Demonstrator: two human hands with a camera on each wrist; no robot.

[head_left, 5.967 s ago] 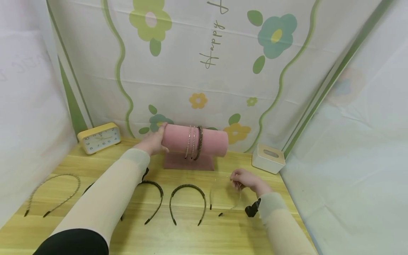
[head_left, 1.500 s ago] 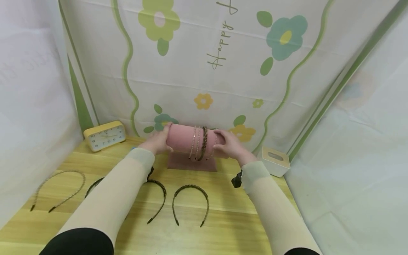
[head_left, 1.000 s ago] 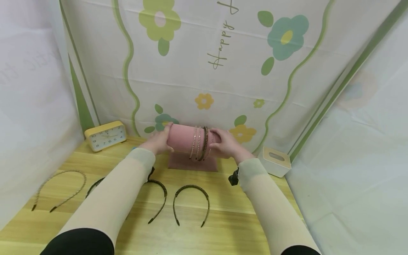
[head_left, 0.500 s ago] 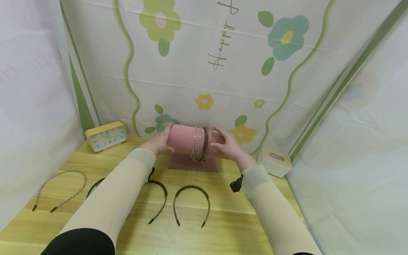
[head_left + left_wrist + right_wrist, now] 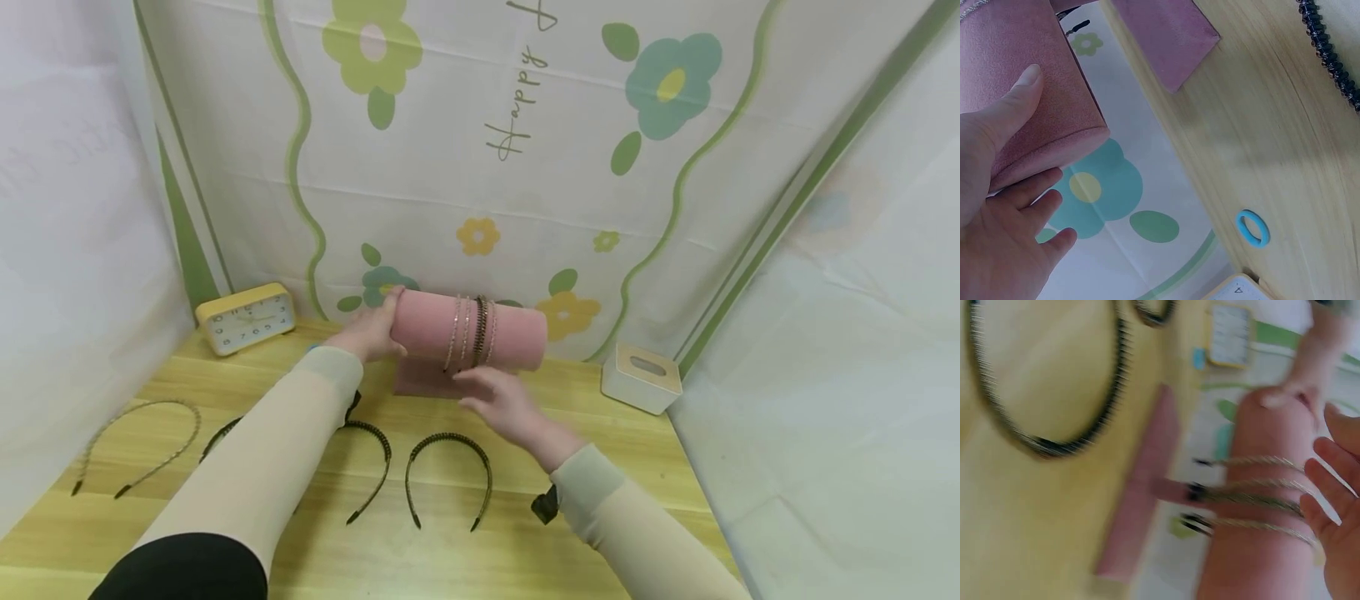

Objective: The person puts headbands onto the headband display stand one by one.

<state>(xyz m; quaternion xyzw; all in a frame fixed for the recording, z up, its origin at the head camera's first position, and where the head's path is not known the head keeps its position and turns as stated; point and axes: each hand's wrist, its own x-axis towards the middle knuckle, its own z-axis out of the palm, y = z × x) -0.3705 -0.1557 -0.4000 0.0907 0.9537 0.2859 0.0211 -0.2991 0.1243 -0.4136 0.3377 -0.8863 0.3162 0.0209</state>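
My left hand (image 5: pixel 367 332) grips the left end of a pink velvet headband stand (image 5: pixel 422 321); in the left wrist view the thumb lies over the roll and fingers are at its end. Round the roll sit several headbands: a dark beaded headband (image 5: pixel 480 329) with thin pale headbands (image 5: pixel 452 335) on both sides. Just in front of the stand's base, my right hand (image 5: pixel 504 407) is off the roll, fingers loosely extended, holding nothing. On the table, a dark headband (image 5: pixel 450 437) lies nearest below it. Another dark headband (image 5: pixel 382 454) is partly covered by the left forearm.
A pale twisted headband (image 5: pixel 197 417) lies far left on the wooden table (image 5: pixel 570 542). A yellow alarm clock (image 5: pixel 247 318) stands at the back left, and a white tissue box (image 5: pixel 641 387) at the back right. A blue ring (image 5: pixel 1263 239) lies near the clock. Printed cloth closes the back.
The right hand picked up a pale headband from the table's right, put it on the roll and slid it beside the dark headband. It has let go and drawn back; the left hand stayed.
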